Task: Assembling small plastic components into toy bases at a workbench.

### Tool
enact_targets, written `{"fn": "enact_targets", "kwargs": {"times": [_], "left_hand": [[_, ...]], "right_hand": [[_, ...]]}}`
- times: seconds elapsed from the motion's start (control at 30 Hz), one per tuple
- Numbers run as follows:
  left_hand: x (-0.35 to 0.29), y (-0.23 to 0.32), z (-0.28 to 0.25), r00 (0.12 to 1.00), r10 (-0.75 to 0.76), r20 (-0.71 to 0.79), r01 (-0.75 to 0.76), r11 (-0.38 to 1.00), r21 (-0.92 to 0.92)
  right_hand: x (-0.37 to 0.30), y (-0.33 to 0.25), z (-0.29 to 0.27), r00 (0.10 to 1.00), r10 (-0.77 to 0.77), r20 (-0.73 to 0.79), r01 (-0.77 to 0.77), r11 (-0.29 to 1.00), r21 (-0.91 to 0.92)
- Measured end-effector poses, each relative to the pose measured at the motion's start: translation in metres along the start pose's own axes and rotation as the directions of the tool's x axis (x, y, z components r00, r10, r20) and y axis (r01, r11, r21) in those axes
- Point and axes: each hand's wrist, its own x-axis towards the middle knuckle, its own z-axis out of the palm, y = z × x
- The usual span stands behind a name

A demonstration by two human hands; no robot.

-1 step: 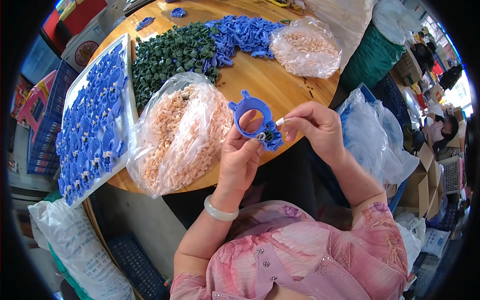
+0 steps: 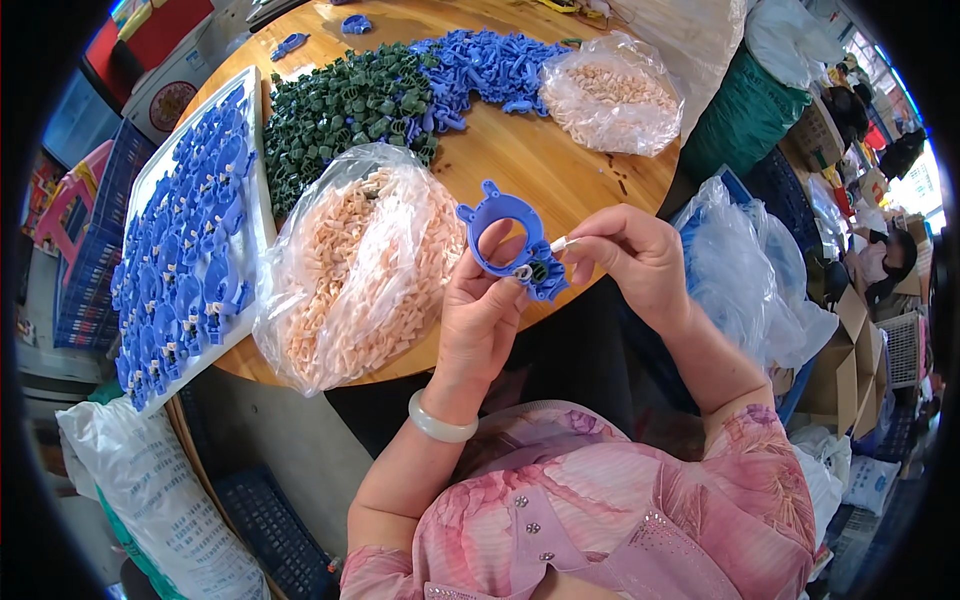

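Both your hands are occupied: your left hand pinches a blue plastic knobbed ring, centre frame; your right hand grips a small whitish piece. Only that piece's tilt has just changed; contact with the ring is unclear. Left of centre lies a clear plastic bag.

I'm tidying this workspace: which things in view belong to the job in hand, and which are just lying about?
Likely in use:
blue ring-shaped part in the left hand
small pale piece in the right hand
bagged pale pieces
dark green pieces
blue heap
tray of blue parts

Likely lying about:
green sack
white sack
cardboard box
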Motion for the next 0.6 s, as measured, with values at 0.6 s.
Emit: {"fn": "enact_targets", "kwargs": {"times": [0.6], "left_hand": [[-0.001, -0.006, 0.0, 0.995, 0.089, 0.037, -0.093, 0.986, 0.137]], "right_hand": [[0.002, 0.006, 0.018, 0.958, -0.286, 0.006, 0.254, 0.841, -0.477]]}}
